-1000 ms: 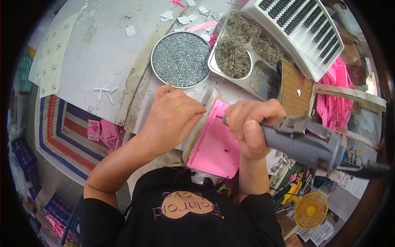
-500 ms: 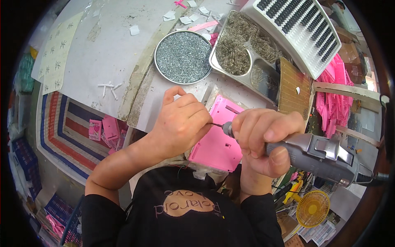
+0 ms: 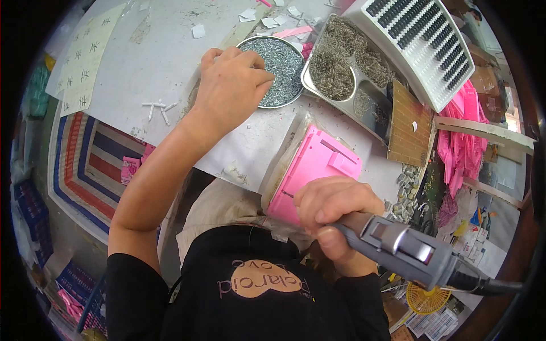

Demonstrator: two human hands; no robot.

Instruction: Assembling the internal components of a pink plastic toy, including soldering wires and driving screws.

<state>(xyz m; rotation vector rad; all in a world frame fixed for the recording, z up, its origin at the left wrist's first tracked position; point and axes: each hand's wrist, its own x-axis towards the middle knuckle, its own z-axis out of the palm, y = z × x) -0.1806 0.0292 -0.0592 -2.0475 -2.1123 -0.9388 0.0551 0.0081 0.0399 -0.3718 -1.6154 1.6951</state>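
My left hand [image 3: 234,86] reaches over the left side of a round metal dish [image 3: 284,106] filled with small silvery screws [image 3: 284,65]. Its fingers are bent down into the screws, and what lies between the fingertips is hidden. In my right hand [image 3: 335,213] is a grey corded electric screwdriver [image 3: 392,241], gripped near its front end. The thin bit points left over the lower left edge of a pink plastic panel [image 3: 310,170]; I cannot tell whether it touches. The panel lies tilted in front of me, with a slot and a raised block near its far end.
A metal compartment tray [image 3: 341,105] of small springs stands beyond the panel. Behind it are a white rack [image 3: 418,51] with black rows and a brown board [image 3: 409,125]. Paper scraps [image 3: 273,21] and white plastic pieces [image 3: 158,108] lie on the table [image 3: 170,57].
My left hand has left the screwdriver bit and moved up to the dish of screws. My right hand has lowered the screwdriver toward me, uncovering the panel's far end.
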